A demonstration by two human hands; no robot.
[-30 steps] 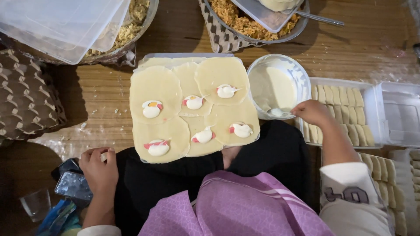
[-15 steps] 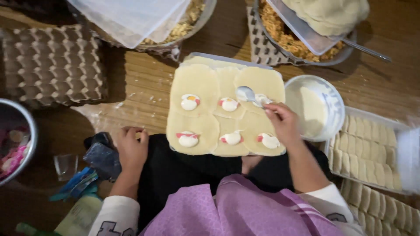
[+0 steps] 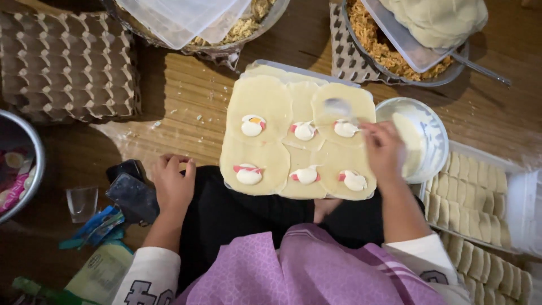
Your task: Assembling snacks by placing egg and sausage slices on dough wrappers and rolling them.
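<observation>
we see six pale, round dough sheets (image 3: 254,107) laid in two rows of three, overlapping at their edges, on a flat white tray (image 3: 293,70) that rests on the person's lap and reaches out over the wooden floor (image 3: 186,96). each sheet carries a small white dab of filling with a pink or red strip beside it; the one at the far left corner also shows a bit of orange. the sheets look soft, smooth and cream-coloured, and they cover the tray almost wholly, so only its far edge shows.

our right hand (image 3: 384,149) hovers over the right edge of the tray, fingers pinched on the handle of a spoon (image 3: 339,107), whose blurred bowl sits over the far right sheet. just beside that hand, off the tray's right edge, stands a white bowl (image 3: 435,133) with pale liquid in it.

our left hand (image 3: 174,183) rests by the tray's near left corner, fingers curled loosely together on the black cloth of the lap, holding nothing. a dark phone (image 3: 132,195) lies just left of it, with a small clear glass (image 3: 82,202) further left.

to the right lies a clear box of folded dough rolls (image 3: 468,197). a brown egg carton (image 3: 68,59) sits at the far left, and a metal bowl of shredded filling (image 3: 384,48) beyond the tray.
</observation>
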